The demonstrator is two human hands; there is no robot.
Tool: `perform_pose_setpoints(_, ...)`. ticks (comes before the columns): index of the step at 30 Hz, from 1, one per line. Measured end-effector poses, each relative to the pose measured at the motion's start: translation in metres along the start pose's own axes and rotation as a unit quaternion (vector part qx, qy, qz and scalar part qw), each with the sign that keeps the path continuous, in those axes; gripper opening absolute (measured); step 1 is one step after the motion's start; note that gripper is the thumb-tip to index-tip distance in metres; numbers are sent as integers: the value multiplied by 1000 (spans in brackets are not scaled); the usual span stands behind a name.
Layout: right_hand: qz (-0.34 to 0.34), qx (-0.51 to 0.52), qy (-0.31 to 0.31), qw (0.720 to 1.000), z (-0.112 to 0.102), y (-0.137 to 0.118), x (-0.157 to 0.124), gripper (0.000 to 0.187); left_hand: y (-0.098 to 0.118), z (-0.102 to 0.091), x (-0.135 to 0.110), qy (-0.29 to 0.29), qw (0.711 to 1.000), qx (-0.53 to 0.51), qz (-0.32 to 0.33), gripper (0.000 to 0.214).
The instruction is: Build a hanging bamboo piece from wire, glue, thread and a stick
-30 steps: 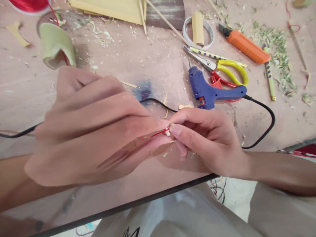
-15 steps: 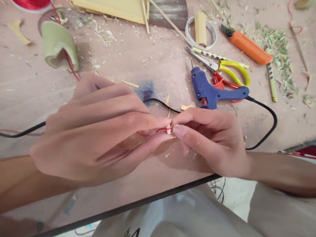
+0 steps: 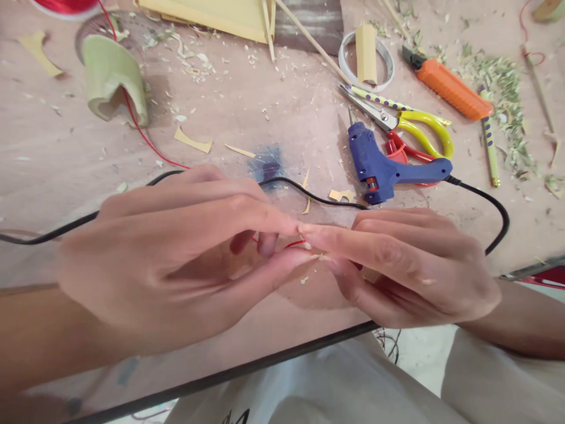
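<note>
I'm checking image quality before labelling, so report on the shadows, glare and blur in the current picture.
Head view: a soft shadow lies on the table below the hands; head view: the glue gun and scissors keep clear outlines, without strong glare; head view: the left hand and right hand look smoothed, the white bit too small to make out well.

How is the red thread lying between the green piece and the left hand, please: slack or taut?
Slack: the red thread bends in a curve toward the left hand.

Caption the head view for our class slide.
Left hand and right hand meet at a pale piece and red thread, glue gun and scissors beyond.
</note>
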State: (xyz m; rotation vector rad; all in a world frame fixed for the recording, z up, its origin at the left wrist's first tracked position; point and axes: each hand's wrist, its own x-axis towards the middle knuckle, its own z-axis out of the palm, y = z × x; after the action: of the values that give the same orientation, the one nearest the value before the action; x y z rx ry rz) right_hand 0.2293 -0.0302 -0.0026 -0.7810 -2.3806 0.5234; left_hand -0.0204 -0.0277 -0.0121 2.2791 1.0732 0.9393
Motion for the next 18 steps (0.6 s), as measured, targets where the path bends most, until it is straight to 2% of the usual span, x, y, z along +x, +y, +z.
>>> perform_pose_setpoints(3, -8, -4, 2, 1000, 0, 1, -2, 27, 1, -3, -3, -12, 1000, 6, -14, 2)
perform_pose_setpoints(9, -18, 16, -23, 999, -1, 3, -4, 27, -5, -7, 1, -17, 999, -14, 41, 8)
perform_pose_setpoints(13, -31, 26, -29, 999, -4, 4, -5, 27, -7, -4, 5, -9, 999, -39, 33, 9)
perform_pose_setpoints(14, -32, 25, -32, 999, -5, 4, -5, 29, -7, -4, 6, 4, 998, -44, 42, 9)
perform_pose_setpoints(18, -44, 15, -36, 998, -6, 3, -5, 36, -6, -7, 9, -10, 996, -47, 82, 7)
